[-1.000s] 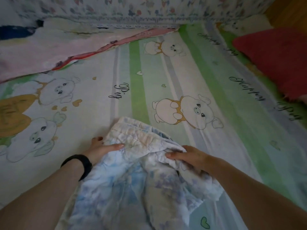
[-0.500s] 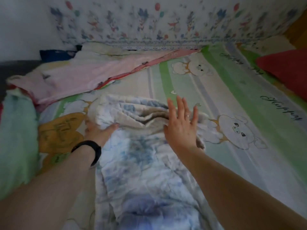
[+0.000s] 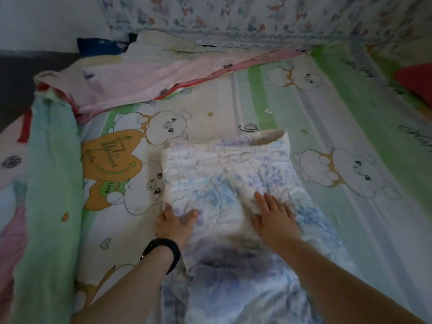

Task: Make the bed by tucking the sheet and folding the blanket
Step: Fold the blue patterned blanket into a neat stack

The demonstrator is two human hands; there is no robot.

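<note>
While the left hand (image 3: 174,224) pins the blue-and-white floral quilted blanket (image 3: 224,174) at its edge — thumb on top, other fingers unclear — the right hand (image 3: 273,217) presses flat, fingers together, likely smoothing the fold.

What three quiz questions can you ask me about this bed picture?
1. True or false: the right hand lies flat on the blue-and-white blanket.
2. Which wrist wears the black band? A: left. B: right.
3. Fill in: the animals printed on the sheet are ____.

Key: 1 true; 2 A; 3 pigs.
</note>
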